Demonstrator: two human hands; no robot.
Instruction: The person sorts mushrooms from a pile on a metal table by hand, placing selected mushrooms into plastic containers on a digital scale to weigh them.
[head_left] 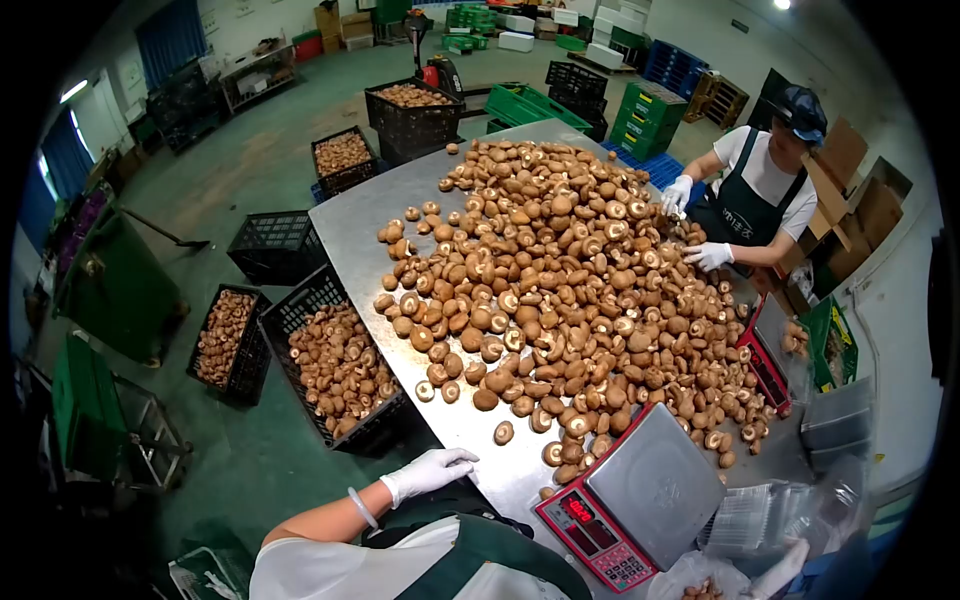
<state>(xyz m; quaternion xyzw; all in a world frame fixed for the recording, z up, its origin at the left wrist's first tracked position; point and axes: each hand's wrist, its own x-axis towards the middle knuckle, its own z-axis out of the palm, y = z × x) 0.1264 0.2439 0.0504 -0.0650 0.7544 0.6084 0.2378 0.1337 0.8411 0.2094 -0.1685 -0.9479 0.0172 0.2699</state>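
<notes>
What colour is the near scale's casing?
Red; the near scale's casing shows best in the head view, the only one.

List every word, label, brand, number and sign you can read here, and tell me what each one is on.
None can be read with certainty.
Nearest scale: glowing red digits on its display, too blurred to quote.
Its keypad: key markings too small.
Co-worker's dark apron: pale lettering on the front, too blurred.
Stacked green crates: pale markings, too small.
Dark wall sign: too small.
</notes>
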